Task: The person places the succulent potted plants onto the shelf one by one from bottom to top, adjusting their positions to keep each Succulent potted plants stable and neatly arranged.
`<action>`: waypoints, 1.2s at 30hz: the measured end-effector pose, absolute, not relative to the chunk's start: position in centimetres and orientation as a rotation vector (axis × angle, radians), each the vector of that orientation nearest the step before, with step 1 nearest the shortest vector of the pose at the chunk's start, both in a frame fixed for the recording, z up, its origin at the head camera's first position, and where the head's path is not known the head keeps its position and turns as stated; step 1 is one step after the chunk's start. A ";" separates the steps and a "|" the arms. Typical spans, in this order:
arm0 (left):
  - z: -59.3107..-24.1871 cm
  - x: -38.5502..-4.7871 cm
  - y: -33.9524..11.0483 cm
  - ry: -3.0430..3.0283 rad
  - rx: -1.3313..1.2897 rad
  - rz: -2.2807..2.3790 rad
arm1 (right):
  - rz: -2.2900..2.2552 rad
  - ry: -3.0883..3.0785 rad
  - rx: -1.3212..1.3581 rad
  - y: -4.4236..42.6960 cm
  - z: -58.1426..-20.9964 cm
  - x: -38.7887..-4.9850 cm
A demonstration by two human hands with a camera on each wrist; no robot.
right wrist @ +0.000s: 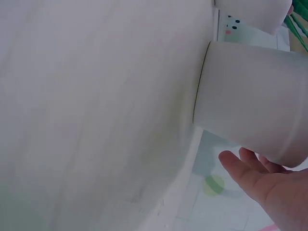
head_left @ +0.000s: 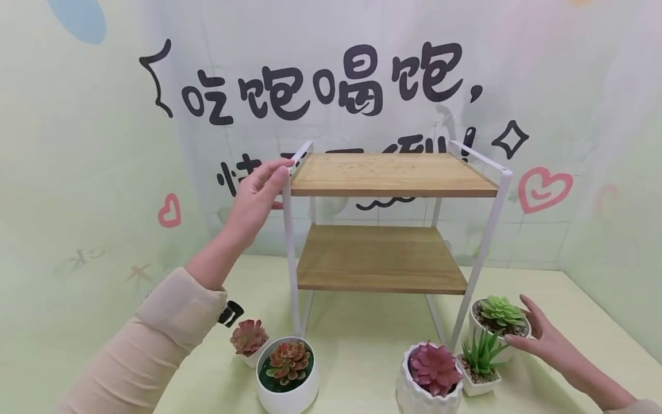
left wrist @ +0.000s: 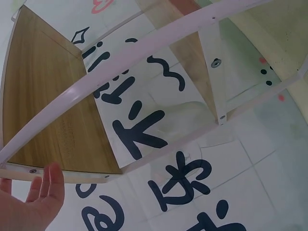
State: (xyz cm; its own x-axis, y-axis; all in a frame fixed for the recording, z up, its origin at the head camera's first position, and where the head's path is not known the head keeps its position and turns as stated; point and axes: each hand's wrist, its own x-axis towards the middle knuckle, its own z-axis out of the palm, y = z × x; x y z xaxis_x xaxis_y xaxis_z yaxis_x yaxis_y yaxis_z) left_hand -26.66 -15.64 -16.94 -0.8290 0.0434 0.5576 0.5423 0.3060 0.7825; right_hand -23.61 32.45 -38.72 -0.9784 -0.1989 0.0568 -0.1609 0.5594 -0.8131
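A two-tier shelf with wooden boards [head_left: 383, 172] and a white metal frame stands upright. At its upper left corner my left hand [head_left: 253, 198] grips the frame; the left wrist view shows fingers [left wrist: 55, 185] against the side rail below the wooden board [left wrist: 43, 96]. To the right of the shelf, my right hand [head_left: 550, 342] is spread beside a round white pot [head_left: 473, 322] with a light green succulent [head_left: 500, 311]. In the right wrist view its fingers [right wrist: 248, 175] lie close beside the pot [right wrist: 250, 96]; contact is unclear.
A small spiky plant [head_left: 483, 353] in a white pot stands in front of the round one. Nearby is a dark red succulent [head_left: 434, 368] in a ribbed pot. At the left are a reddish-green succulent [head_left: 288, 362], a pink one [head_left: 249, 336] and a black object [head_left: 231, 314].
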 end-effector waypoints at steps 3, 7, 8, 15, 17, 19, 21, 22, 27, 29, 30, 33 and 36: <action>-17.0 -26.7 -15.6 -2.132 -0.532 -1.531 | -1.450 2.703 -0.292 32.2 -38.7 -23.7; -17.2 -26.8 -15.5 -2.117 -0.540 -1.533 | -1.385 2.742 -0.276 32.2 -38.8 -23.7; -17.2 -26.8 -15.5 -2.114 -0.543 -1.534 | -1.363 2.755 -0.270 32.2 -38.8 -23.8; -17.2 -26.7 -15.4 -2.113 -0.544 -1.565 | -1.341 2.788 -0.237 32.0 -38.9 -24.0; -17.2 -26.7 -15.3 -2.113 -0.532 -1.577 | -1.361 2.771 -0.224 32.0 -39.0 -24.0; -17.2 -26.6 -15.2 -2.108 -0.522 -1.582 | -1.364 2.772 -0.214 32.0 -39.1 -24.0; -17.1 -26.6 -15.1 -2.104 -0.515 -1.583 | -1.358 2.785 -0.213 32.0 -39.2 -24.0; -17.1 -26.6 -15.1 -2.103 -0.512 -1.582 | -1.348 2.802 -0.221 32.0 -39.2 -24.1; -17.2 -26.4 -15.0 -2.107 -0.511 -1.551 | -1.299 2.892 -0.253 31.9 -39.1 -24.0; -17.3 -26.4 -15.0 -2.108 -0.513 -1.537 | -1.289 2.903 -0.261 31.8 -39.0 -23.9; -17.3 -26.4 -15.0 -2.110 -0.513 -1.535 | -1.285 2.904 -0.262 31.8 -39.0 -23.8; -17.3 -26.4 -15.0 -2.111 -0.518 -1.532 | -1.278 2.888 -0.245 31.7 -38.8 -23.7; -17.3 -26.4 -15.0 -2.116 -0.521 -1.517 | -1.263 2.893 -0.232 31.8 -38.5 -23.7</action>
State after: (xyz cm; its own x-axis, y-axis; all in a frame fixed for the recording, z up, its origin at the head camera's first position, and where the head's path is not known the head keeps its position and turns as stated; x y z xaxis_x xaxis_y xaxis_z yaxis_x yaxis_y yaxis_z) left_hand -26.44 -15.04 -17.33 -0.8115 0.0274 0.5838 0.5617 0.3125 0.7661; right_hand -23.65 31.81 -38.54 -0.9890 -0.1243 0.0803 -0.1434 0.6709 -0.7275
